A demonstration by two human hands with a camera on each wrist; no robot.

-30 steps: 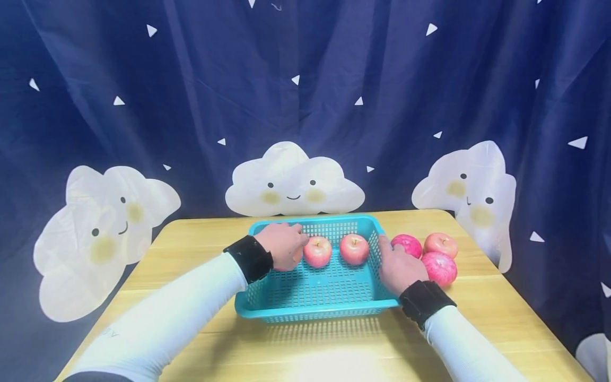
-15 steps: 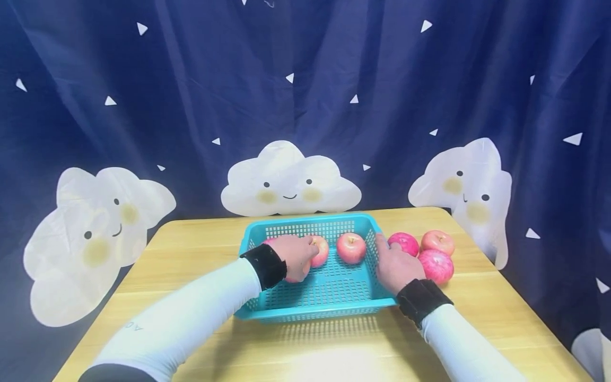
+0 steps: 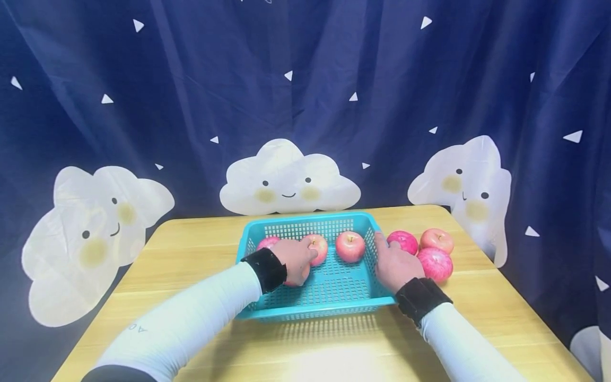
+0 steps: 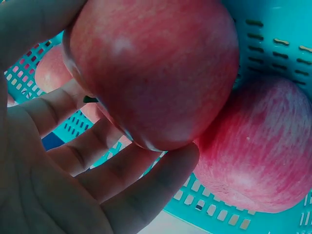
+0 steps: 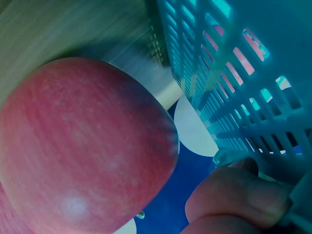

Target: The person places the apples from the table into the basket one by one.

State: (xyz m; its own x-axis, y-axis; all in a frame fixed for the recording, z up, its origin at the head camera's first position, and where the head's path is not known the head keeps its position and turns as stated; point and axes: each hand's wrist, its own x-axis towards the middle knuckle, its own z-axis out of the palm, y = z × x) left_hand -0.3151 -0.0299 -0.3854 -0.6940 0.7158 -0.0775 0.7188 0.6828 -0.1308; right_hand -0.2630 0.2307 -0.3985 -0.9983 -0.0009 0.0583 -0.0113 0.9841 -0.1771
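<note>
My left hand (image 3: 293, 260) is inside a blue-green plastic basket (image 3: 320, 307), its fingers and thumb around a red apple (image 4: 156, 73). In the head view that hand covers most of this apple. A streaked pink apple (image 4: 263, 151) lies beside the held one, by the basket's left back corner. Two more apples sit in the back of the basket: one just beyond my left fingers (image 3: 317, 249), the other (image 3: 350, 246) near the right wall. With my right hand (image 3: 398, 266) I grip the basket's right rim, thumb and fingers pinching the edge.
Three apples stand on the wooden table (image 3: 200, 244) outside the basket's right wall: a deep pink one (image 3: 402, 242), a paler one (image 3: 437, 241) and a streaked one (image 3: 435, 264) close to my right hand. A dark blue curtain (image 3: 305, 116) hangs behind the table.
My left hand has moved right and toward me inside the basket, uncovering the pink apple at the left back. My right hand keeps its hold on the rim.
</note>
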